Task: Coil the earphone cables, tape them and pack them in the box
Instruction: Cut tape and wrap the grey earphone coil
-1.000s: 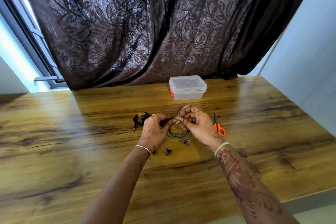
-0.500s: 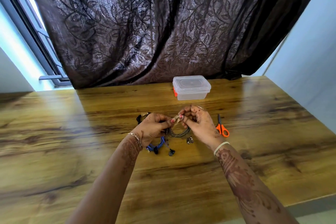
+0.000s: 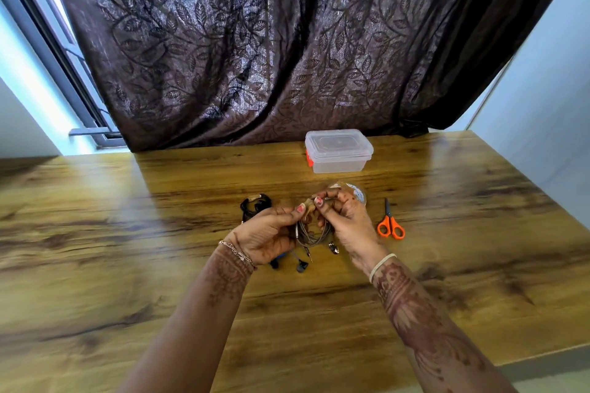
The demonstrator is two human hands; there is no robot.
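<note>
Earphone coil [image 3: 314, 234] hung between the hands: left hand [image 3: 271, 234] and right hand [image 3: 351, 223] both pinched its taped top. Box [image 3: 338, 166] sat far behind, lid [image 3: 338, 143] shut, contents unclear.

Henna-patterned bare forearms [image 3: 424, 322], chain bracelet [image 3: 238, 254] on left wrist, pale band [image 3: 381, 266] on right, pink nails [image 3: 300, 208]

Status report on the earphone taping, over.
Left hand grips grey coil, right hand pinches tape onto it. Black coil taped, on table. Box lid on.
</note>
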